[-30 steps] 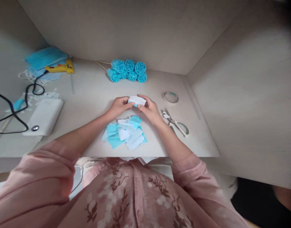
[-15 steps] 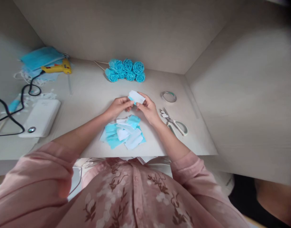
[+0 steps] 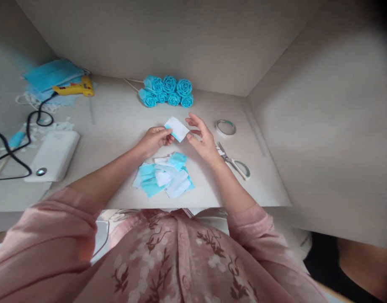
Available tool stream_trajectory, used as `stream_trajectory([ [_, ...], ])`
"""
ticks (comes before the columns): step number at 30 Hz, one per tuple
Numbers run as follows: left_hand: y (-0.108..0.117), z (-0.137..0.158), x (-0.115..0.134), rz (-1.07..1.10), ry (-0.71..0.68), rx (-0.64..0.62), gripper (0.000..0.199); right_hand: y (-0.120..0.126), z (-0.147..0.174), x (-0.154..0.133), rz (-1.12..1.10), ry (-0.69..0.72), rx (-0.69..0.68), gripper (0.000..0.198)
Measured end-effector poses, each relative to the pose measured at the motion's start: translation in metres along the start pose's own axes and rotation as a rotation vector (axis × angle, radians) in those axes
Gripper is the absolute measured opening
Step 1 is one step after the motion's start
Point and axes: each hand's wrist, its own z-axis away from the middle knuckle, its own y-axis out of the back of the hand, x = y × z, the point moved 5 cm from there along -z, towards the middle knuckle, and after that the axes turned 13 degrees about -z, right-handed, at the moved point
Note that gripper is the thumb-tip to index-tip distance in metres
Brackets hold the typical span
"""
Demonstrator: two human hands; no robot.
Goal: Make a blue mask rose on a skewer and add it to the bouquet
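Between thumb and fingers, my left hand (image 3: pixel 157 139) pinches a white-and-blue piece of mask fabric (image 3: pixel 178 129) by its left edge. My right hand (image 3: pixel 202 136) is just right of the piece, its thumb and fingers spread apart around the free edge; whether a fingertip touches it I cannot tell. Below both hands lies a loose pile of cut blue and white fabric pieces (image 3: pixel 163 174). Close to my right forearm, scissors (image 3: pixel 236 164) rest on the table with a small white scrap at their blades. A roll of tape (image 3: pixel 225 127) lies behind them.
Several blue fabric roses (image 3: pixel 169 90) on sticks lie near the back wall. At back left a yellow glue gun (image 3: pixel 75 87) rests on blue face masks (image 3: pixel 51 75), its black cord (image 3: pixel 29 126) trailing left. A white power bank (image 3: pixel 54 155) lies left, beside small white scraps.
My right hand has let go of the fabric piece and spread its fingers, shifting slightly right. The piece now shows more of its white face, still in my left hand.
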Motion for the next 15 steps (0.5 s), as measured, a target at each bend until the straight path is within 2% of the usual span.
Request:
stream_trajectory([
  [3,-0.001,0.0,-0.001,0.002,0.005,-0.021,0.033,-0.005,0.0,-0.011,0.199,0.152,-0.122,0.058],
  [6,-0.002,0.0,-0.001,-0.001,-0.007,-0.042,0.029,-0.011,0.001,-0.01,0.301,0.219,-0.179,0.053],
  [12,-0.003,-0.001,-0.001,-0.025,-0.017,-0.064,0.029,-0.013,0.004,-0.005,0.311,0.276,-0.131,0.014],
  [15,-0.003,-0.002,-0.003,-0.034,-0.016,-0.078,0.033,-0.013,0.004,-0.006,0.295,0.289,-0.115,0.014],
])
